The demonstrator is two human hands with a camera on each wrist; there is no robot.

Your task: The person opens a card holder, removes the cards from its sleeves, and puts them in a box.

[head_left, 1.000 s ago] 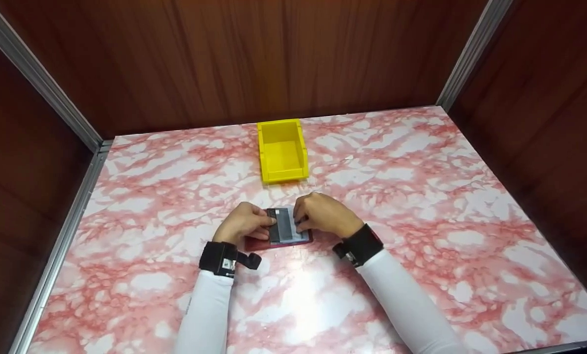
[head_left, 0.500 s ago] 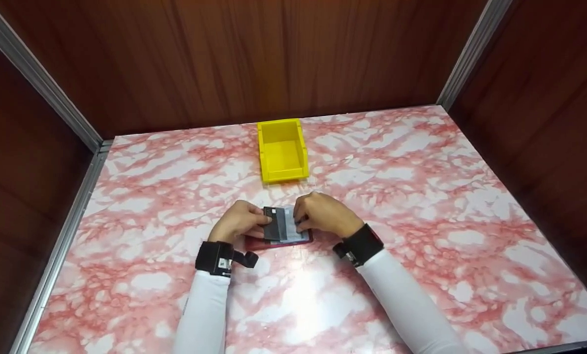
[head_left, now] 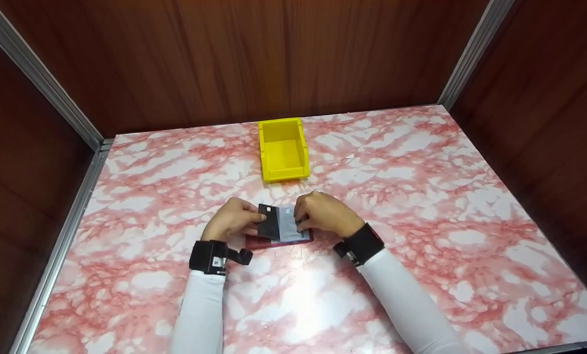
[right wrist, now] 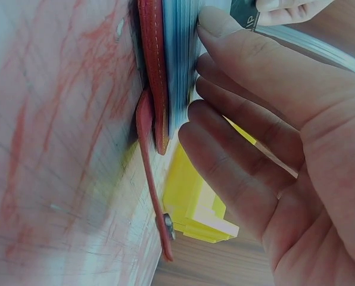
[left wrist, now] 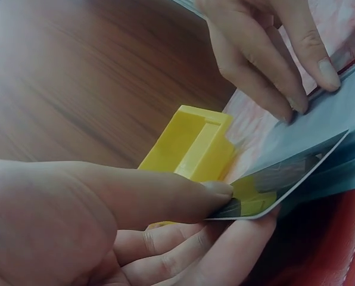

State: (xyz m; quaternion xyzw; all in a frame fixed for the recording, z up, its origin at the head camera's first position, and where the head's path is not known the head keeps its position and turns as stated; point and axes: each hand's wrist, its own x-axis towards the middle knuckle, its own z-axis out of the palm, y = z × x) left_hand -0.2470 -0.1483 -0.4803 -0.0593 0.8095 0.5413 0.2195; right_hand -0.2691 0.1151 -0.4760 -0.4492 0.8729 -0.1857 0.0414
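A dark card (head_left: 268,223) with a small pale square in one corner is pinched between the thumb and fingers of my left hand (head_left: 229,219). In the left wrist view the card (left wrist: 285,182) is tilted, with a glossy face mirroring yellow. Its right side lies at a clear plastic sleeve (head_left: 287,225) of a red card holder (head_left: 258,242) on the table. My right hand (head_left: 325,214) presses its thumb and fingertips on the sleeves' right part. In the right wrist view a thick stack of sleeves (right wrist: 180,65) shows, and a red strap with a metal snap (right wrist: 150,173) hangs beside it.
A yellow open-front bin (head_left: 283,155) stands behind the hands, near the back of the red-and-white marbled table (head_left: 401,196). Brown wood-grain panels (head_left: 224,59) with metal corner posts enclose the back and sides.
My left hand has moved left and slightly away from me, drawing the dark card leftward out from under the clear sleeve and tilting it. The right hand has stayed in place.
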